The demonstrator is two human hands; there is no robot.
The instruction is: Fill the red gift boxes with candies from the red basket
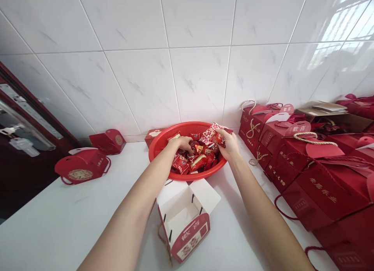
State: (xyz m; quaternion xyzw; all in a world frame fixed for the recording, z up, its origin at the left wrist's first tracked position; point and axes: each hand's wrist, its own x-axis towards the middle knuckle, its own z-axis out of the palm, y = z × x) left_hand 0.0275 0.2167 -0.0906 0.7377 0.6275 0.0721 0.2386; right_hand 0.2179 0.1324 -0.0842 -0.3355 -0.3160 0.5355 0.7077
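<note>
A red plastic basket (159,166) holds many small wrapped candies (199,162), mostly red with some gold and white. My left hand (184,144) reaches down into them, its fingers curled and the tips hidden among the wrappers. At the basket's right side, my right hand (230,143) is closed around red and white candy packets (212,131), held just above the heap. Between my forearms stands an open gift box (191,236), white inside, with its flaps spread and a rope handle at its left side. I see nothing inside this box.
Closed red gift boxes (309,177) with cord handles are stacked along the right. Two more red boxes, one in front (83,166) and one behind (108,141), sit at the left. A small red box (153,136) is behind the basket, against the tiled wall (198,80).
</note>
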